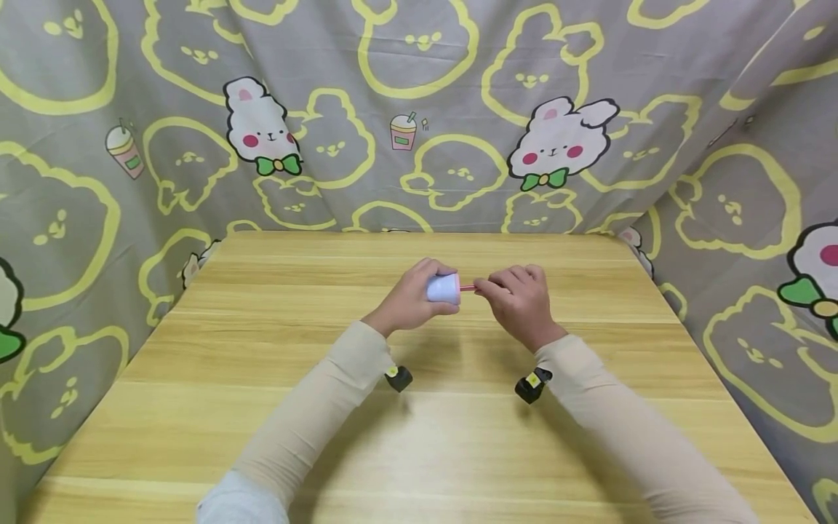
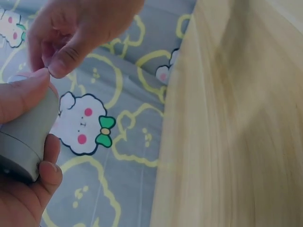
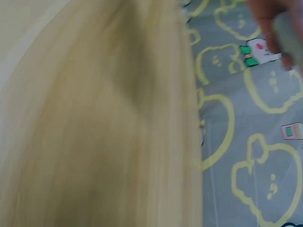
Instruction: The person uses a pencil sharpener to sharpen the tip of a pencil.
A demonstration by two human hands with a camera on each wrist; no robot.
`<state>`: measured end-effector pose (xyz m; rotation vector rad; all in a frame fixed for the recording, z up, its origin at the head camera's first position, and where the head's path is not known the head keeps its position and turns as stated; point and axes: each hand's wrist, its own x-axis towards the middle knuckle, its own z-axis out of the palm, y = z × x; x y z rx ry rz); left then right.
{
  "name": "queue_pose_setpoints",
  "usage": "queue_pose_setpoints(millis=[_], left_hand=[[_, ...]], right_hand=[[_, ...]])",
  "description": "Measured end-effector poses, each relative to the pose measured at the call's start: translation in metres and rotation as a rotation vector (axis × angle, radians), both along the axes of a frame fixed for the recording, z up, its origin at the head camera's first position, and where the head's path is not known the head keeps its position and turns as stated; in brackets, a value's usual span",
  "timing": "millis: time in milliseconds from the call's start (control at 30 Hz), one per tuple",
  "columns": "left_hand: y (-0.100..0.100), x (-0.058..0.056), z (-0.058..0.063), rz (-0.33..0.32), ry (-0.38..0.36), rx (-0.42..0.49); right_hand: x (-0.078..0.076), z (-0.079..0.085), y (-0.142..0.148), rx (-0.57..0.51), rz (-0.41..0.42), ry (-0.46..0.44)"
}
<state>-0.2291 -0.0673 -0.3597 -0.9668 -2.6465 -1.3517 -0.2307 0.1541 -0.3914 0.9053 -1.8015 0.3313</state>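
Note:
My left hand [image 1: 411, 295] grips a small light-blue pencil sharpener [image 1: 444, 289] with a pink rim, lying sideways above the table. A thin red pencil [image 1: 468, 288] runs level from the rimmed end toward the right. Its other end is pinched in my right hand [image 1: 520, 298], between thumb and forefinger. In the left wrist view the sharpener [image 2: 31, 130] looks greyish, with a seam near its base, and the right hand's fingertips [image 2: 59, 64] are close to the left thumb. The right wrist view catches only part of the left hand [image 3: 267, 21] and sharpener [image 3: 289, 42].
A wooden table [image 1: 458, 451] lies beneath both arms. Behind it and at its sides hangs a grey curtain [image 1: 419, 182] with yellow outlines and white rabbit faces. Black wrist cameras [image 1: 399, 378] hang under both beige sleeves [image 1: 628, 422].

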Motion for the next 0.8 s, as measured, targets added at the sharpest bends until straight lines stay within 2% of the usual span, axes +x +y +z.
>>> queue_pose_setpoints(millis=[100, 233, 333, 600, 800], left_hand=[[0.001, 0.0, 0.002, -0.009, -0.01, 0.01], [0.0, 0.001, 0.001, -0.018, -0.007, 0.004], [-0.001, 0.001, -0.002, -0.016, 0.002, -0.004], [-0.004, 0.001, -0.004, -0.03, 0.045, 0.013], [-0.006, 0.002, -0.006, -0.029, 0.092, 0.016]], right_hand=[[-0.003, -0.006, -0.003, -0.046, 0.003, 0.096], [-0.006, -0.012, -0.007, -0.052, 0.076, 0.102], [-0.006, -0.013, -0.011, -0.032, 0.095, 0.098], [-0.003, -0.007, -0.014, 0.02, 0.065, 0.021], [0.001, 0.001, -0.015, 0.043, 0.025, -0.089]])
